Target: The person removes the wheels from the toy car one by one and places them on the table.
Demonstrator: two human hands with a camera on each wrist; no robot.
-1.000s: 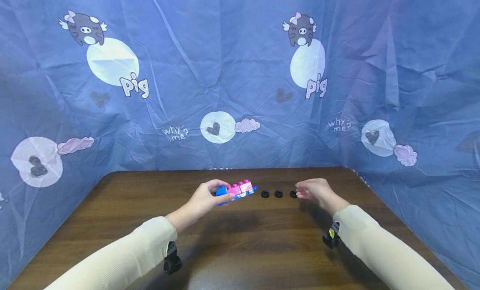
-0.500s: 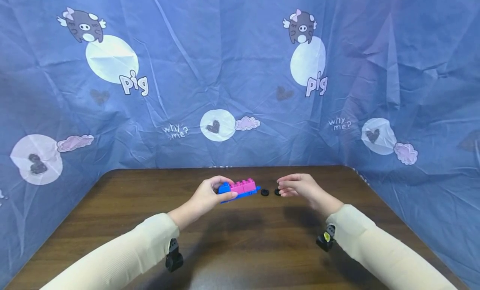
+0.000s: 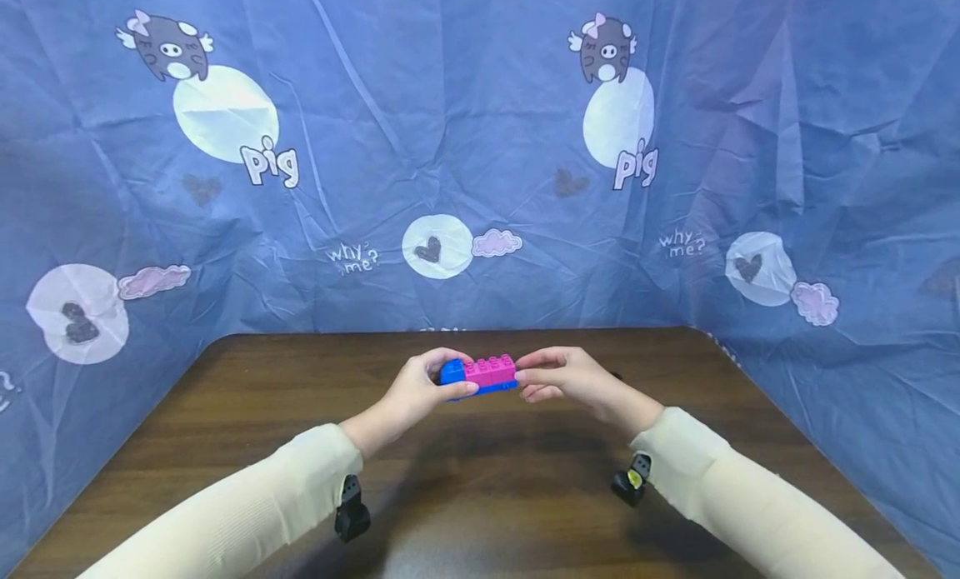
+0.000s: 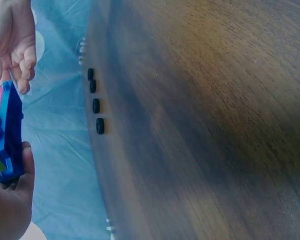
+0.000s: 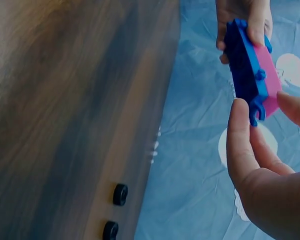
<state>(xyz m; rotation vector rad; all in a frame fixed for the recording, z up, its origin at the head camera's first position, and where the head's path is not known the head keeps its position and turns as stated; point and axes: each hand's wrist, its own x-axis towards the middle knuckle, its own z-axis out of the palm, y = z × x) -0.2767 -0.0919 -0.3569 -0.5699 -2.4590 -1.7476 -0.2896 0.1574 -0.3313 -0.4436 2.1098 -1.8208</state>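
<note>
A building-block toy vehicle (image 3: 491, 372) has a blue base, pink studded bricks and a blue front. My left hand (image 3: 408, 396) holds its blue end above the table, thumb on the near side and fingers behind. A small blue hook sticks out from the opposite end in the right wrist view. Around that end lie the spread fingertips of my right hand (image 3: 573, 381), at or very close to the base and the pink brick. Whether they press on it cannot be told. In the left wrist view the toy vehicle (image 4: 11, 132) also shows a yellow-green part.
Several small black wheels (image 4: 96, 106) stand in a row near the far edge of the brown wooden table (image 3: 480, 496); my right hand hides most of them in the head view. A blue printed cloth (image 3: 495, 179) hangs behind and at the sides.
My right hand has moved left, past the black wheels, to the hook end of the toy vehicle. My left hand keeps its hold and has shifted slightly right, with the toy now more level.
</note>
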